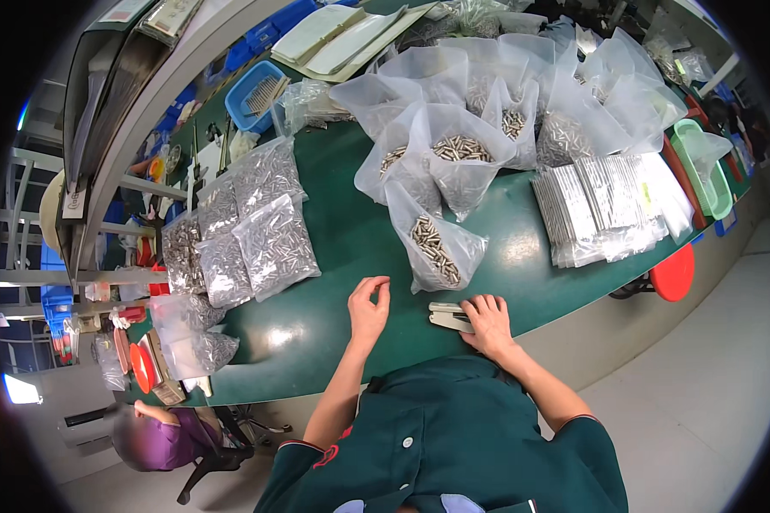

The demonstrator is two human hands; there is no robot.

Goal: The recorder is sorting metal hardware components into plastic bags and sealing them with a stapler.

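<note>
My right hand (pixel 489 327) lies on a pale beige stapler (pixel 449 316) near the table's front edge, its fingers curled over the right end. To the left, my left hand (pixel 368 312) is held over the green table (pixel 338 205) with fingers curled and the thumb near the fingertips. Anything pinched there is too small or hidden to make out. Just beyond the stapler, an open clear plastic bag (pixel 466 252) holds small metal cylindrical parts (pixel 434 250). Behind it stand several more open bags, among them a bag with many metal parts (pixel 462 149).
Filled flat bags (pixel 275 244) lie at the left. Silvery packs (pixel 603 205) are stacked at the right, beside a green tray (pixel 701 171). A blue basket (pixel 252 96) and open binder (pixel 334 38) sit at the back. A red stool (pixel 672 274) stands right; a seated person (pixel 180 436) is lower left.
</note>
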